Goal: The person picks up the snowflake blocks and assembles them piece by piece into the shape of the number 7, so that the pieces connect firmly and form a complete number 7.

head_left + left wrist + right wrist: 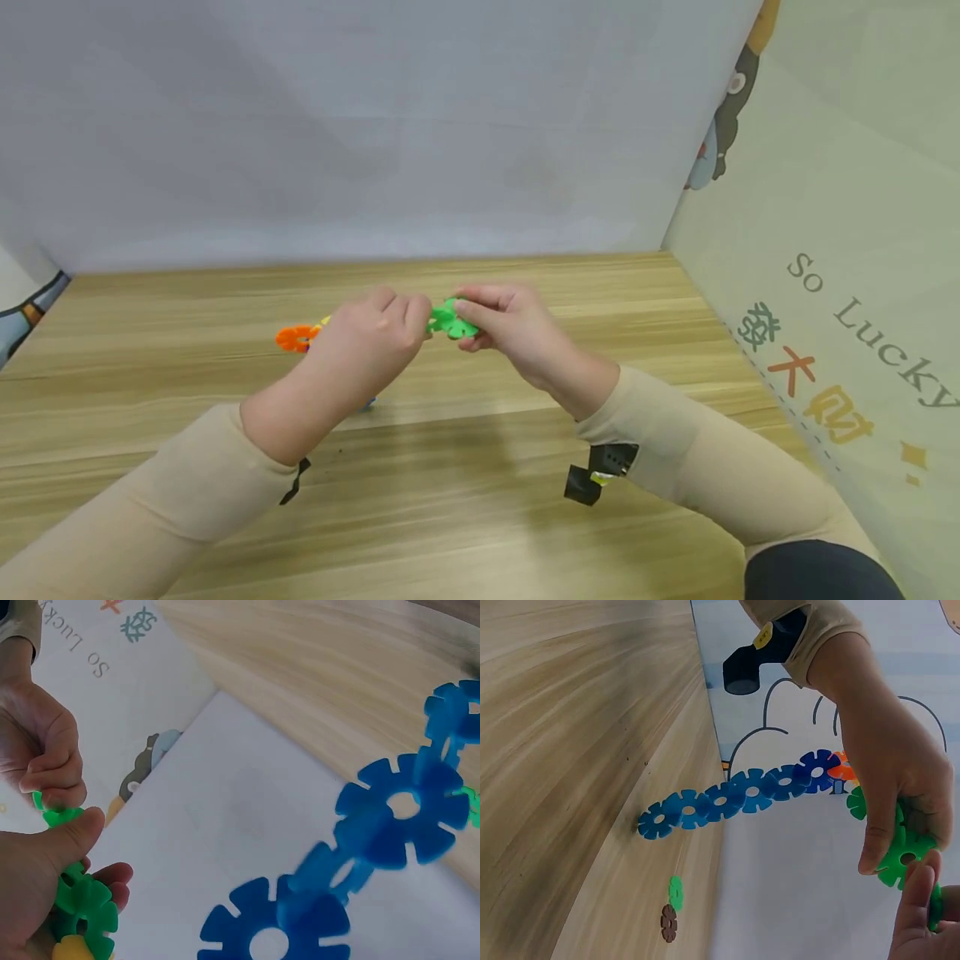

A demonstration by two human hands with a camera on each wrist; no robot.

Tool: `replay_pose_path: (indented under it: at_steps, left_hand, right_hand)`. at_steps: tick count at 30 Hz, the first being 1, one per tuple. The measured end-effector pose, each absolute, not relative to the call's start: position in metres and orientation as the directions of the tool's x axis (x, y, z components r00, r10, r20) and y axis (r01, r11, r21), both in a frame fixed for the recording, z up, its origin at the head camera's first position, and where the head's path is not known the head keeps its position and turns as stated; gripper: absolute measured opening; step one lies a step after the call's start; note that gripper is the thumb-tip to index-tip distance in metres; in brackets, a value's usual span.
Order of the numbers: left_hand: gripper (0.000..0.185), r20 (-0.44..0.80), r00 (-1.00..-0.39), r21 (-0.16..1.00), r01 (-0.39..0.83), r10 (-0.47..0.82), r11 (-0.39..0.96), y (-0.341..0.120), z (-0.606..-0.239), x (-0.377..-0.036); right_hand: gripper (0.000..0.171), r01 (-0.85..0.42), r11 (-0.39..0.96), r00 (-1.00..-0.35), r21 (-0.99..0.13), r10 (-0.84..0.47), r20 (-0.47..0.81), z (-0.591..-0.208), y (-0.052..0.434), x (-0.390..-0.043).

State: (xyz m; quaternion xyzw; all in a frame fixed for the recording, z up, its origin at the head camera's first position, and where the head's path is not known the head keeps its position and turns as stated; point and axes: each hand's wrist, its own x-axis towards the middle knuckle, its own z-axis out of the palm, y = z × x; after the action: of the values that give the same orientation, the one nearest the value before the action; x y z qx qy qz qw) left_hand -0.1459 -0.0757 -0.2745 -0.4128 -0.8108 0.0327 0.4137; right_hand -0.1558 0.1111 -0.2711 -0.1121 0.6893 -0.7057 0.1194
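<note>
My left hand [363, 346] grips a chain of slotted plastic snowflake discs at its green discs [88, 900]. My right hand [528, 333] pinches a green snowflake disc [459, 327] between thumb and fingers, right beside the left hand. In the right wrist view, the row of blue discs [753, 791] slants down from the left hand, its far end close to the tabletop. An orange disc [292, 338] shows to the left of the left hand in the head view, with a bit of yellow by it. My fingers hide where the green discs meet.
A loose green disc [676, 892] and a brown disc [669, 924] lie on the wooden table [465, 500]. Behind the table hangs a pale cloth backdrop [360, 133]. A printed panel [847, 250] stands along the right side.
</note>
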Motion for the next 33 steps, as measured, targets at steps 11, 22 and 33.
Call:
replay_pose_path:
  at_steps: [11,22,33]
  left_hand:
    - [0.051,0.646,-0.371,-0.276,0.7,0.666,0.658,-0.082,-0.266,-0.15]
    - [0.047,0.675,-0.36,-0.228,0.729,0.644,0.646,-0.1,-0.263,-0.16]
    - [0.043,0.532,-0.51,-0.065,0.771,0.676,0.633,-0.115,-0.256,-0.159]
  right_hand:
    - [0.031,0.063,-0.042,-0.902,-0.997,-0.431,-0.039,-0.269,0.111,-0.163]
    - [0.031,0.05,0.142,-0.885,-0.989,-0.452,-0.11,-0.292,0.098,-0.197]
    - [0.048,-0.362,0.686,-0.687,-0.632,-0.654,-0.316,-0.351,0.072,-0.246]
